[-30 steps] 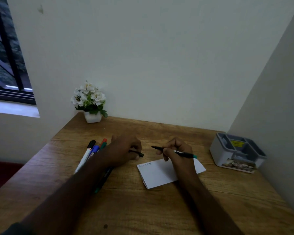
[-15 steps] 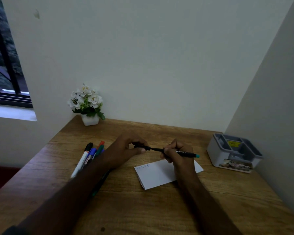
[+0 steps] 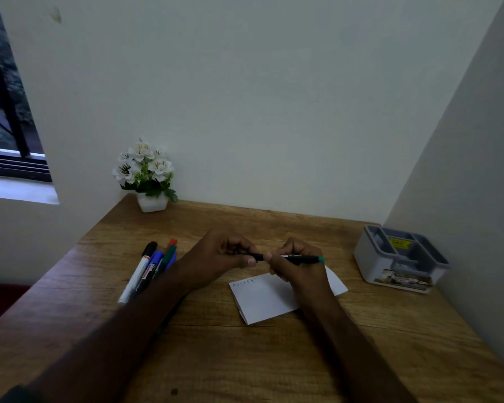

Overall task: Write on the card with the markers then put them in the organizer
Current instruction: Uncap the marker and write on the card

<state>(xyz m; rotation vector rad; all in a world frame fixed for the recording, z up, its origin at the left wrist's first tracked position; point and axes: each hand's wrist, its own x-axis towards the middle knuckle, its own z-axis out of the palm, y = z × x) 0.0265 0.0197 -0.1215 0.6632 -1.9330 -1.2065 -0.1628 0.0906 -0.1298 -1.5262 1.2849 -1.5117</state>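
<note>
I see the thin black marker (image 3: 296,258) with a green end lying sideways in the air, just above the far edge of the card (image 3: 266,298). My right hand (image 3: 298,269) is curled tight around its middle. My left hand (image 3: 218,261) is pinched closed on the other end of the same marker, and the two hands touch at the fingertips. I cannot tell if the cap is all the way on, because my fingers cover it.

The white card lies flat on the wooden surface (image 3: 245,359), partly under my right hand. It has a few small letters in its top left corner.

The other markers (image 3: 150,270) lie in a bunch on the surface just left of my left hand, partly behind my left arm. I see black, blue, green and red caps.

The grey organizer (image 3: 402,258) sits well off to the right of my right hand, next to the wall. A small pot of white flowers (image 3: 146,175) stands far behind my left hand, in the corner.
</note>
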